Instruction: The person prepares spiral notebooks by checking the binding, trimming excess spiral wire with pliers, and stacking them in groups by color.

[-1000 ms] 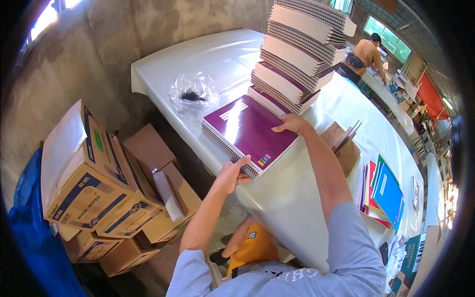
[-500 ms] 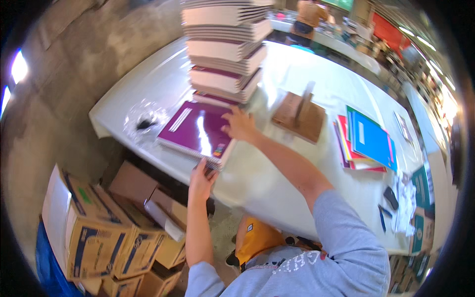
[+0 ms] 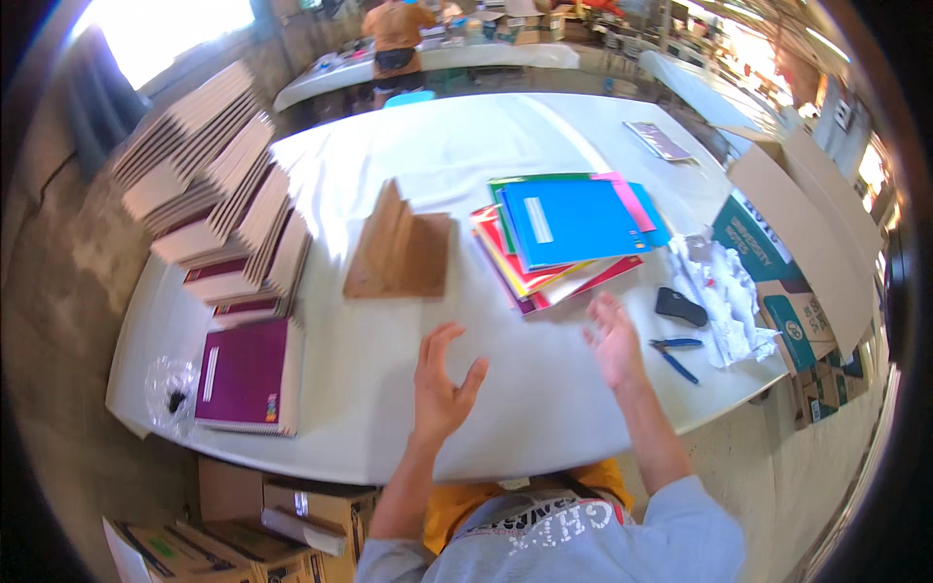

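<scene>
My left hand (image 3: 445, 381) hovers over the white table, fingers apart and holding nothing. Close to the near edge of a loose pile of coloured notebook covers, my right hand (image 3: 612, 340) is also open, its fingers stretched out. A blue cover (image 3: 578, 225) lies on top of that pile, with green, pink, red and yellow sheets showing around it. Beyond my left hand stands a brown wooden jig (image 3: 403, 248) with an upright board. At the left, a purple notebook (image 3: 245, 377) lies in front of a tall leaning stack of notebooks (image 3: 233, 219).
Blue-handled pliers (image 3: 677, 358), a black object (image 3: 680, 307) and crumpled white paper (image 3: 724, 301) lie right of the pile. An open carton (image 3: 777, 253) stands at the right table edge. Clear plastic (image 3: 167, 389) lies at the left; more cartons (image 3: 292, 525) stand below. A person (image 3: 397, 44) works at a far table.
My view has swung right. Both hands have left the purple notebook by the stack and moved right, toward the coloured covers. The purple notebook stays by the stack.
</scene>
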{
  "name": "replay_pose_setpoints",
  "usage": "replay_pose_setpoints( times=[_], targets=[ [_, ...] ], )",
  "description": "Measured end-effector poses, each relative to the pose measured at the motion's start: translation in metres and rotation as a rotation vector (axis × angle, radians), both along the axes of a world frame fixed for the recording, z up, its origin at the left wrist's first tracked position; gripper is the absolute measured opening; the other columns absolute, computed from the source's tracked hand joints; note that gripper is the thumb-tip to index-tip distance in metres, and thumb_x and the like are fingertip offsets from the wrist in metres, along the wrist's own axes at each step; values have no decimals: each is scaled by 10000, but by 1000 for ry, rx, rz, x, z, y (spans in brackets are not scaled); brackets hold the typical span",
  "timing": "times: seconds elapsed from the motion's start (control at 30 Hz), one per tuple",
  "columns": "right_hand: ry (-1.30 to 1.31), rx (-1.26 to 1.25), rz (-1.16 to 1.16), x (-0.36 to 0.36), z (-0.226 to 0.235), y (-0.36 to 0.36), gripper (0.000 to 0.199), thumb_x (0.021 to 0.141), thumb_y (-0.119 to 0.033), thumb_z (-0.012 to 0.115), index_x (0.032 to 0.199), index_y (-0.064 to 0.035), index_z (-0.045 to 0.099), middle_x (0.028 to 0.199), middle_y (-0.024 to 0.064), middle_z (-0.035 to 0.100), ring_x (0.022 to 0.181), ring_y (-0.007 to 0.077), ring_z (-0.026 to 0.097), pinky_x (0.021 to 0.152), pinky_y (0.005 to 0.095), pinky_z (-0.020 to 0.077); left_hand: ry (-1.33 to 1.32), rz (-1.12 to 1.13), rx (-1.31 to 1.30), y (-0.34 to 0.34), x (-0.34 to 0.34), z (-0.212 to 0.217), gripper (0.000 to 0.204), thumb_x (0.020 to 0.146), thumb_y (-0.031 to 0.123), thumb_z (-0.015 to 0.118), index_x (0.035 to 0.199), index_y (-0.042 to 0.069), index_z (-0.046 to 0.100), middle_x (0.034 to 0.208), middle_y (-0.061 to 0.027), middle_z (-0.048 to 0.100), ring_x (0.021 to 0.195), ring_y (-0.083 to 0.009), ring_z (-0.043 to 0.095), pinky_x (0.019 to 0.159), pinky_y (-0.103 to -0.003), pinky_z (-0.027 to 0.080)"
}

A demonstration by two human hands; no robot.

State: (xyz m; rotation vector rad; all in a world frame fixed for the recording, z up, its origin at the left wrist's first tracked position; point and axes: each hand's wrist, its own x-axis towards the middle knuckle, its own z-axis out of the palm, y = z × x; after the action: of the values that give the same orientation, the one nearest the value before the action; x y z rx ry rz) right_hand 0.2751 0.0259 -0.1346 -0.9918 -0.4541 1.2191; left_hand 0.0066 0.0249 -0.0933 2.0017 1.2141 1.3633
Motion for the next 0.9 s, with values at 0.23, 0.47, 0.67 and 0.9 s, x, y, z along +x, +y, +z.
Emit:
replay_pose_setpoints(
  times=[0.23, 0.47, 0.67, 0.9],
  targets=[
    [464, 78, -174, 18, -60, 44, 623, 836, -289, 548, 1359, -97, 267, 1426, 78, 261, 1349, 217, 155, 1068, 471, 111, 406, -182, -14, 187, 154, 54, 811, 744, 475, 658, 1282, -27, 320, 1307, -247, 353, 1196, -387, 381, 971, -428, 359],
    [304, 223, -266, -1, -53, 75, 660, 779, -138, 601, 1341, -44, 268, 1296, 88, 400, 1201, 213, 380, 1035, 374, 241, 788, -12, -124, 356, 225, 22, 1033, 744, 718, 430, 1367, -64, 167, 1386, -254, 270, 1270, -373, 308, 1034, -426, 284],
    [57, 261, -326, -7, -50, 76, 705, 758, -39, 586, 1354, -7, 211, 1258, 138, 411, 1181, 211, 393, 986, 335, 333, 947, -54, -446, 394, 253, -12, 1031, 671, 833, 326, 1307, 23, 385, 1304, -224, 421, 1222, -363, 391, 1031, -436, 276],
    [27, 257, -240, 2, -39, 73, 793, 778, -131, 655, 1359, 14, 134, 1266, 162, 382, 1178, 222, 383, 988, 329, 316, 919, -297, -769, 368, 226, 11, 887, 601, 771, 544, 1169, 91, 579, 1233, -155, 520, 1155, -312, 478, 983, -392, 353]
  ],
)
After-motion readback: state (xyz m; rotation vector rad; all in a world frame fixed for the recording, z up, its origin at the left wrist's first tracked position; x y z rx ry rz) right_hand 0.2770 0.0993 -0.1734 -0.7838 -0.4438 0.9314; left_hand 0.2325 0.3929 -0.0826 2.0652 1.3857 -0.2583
